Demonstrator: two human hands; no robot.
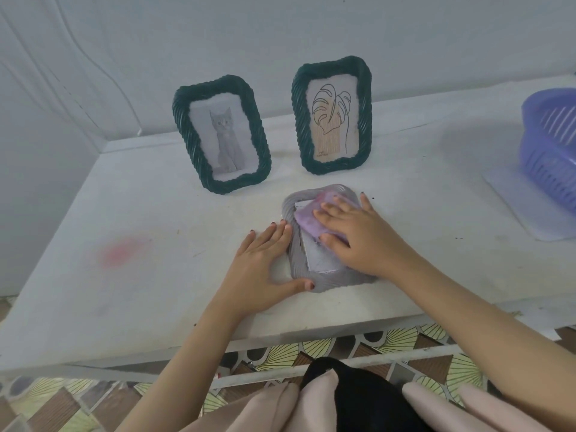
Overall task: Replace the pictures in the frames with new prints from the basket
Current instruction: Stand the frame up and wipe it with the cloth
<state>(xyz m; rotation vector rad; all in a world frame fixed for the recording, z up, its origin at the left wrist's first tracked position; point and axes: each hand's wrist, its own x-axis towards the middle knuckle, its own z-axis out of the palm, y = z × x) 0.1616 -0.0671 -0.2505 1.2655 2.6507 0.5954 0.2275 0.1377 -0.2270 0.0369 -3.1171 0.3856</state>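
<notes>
While the left hand [261,263], fingers flat and holding nothing, steadies the pale frame [297,263] lying at picture centre, the right hand [355,235] presses a purple cloth [307,221] with outstretched fingers, apparently wiping the glass. Light strokes and a pinned frame serve best. The basket [548,157] sits at the right edge.

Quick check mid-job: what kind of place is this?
Probably a home: a white table against a plain wall, patterned floor tiles below, a purple plastic basket at the right.
</notes>
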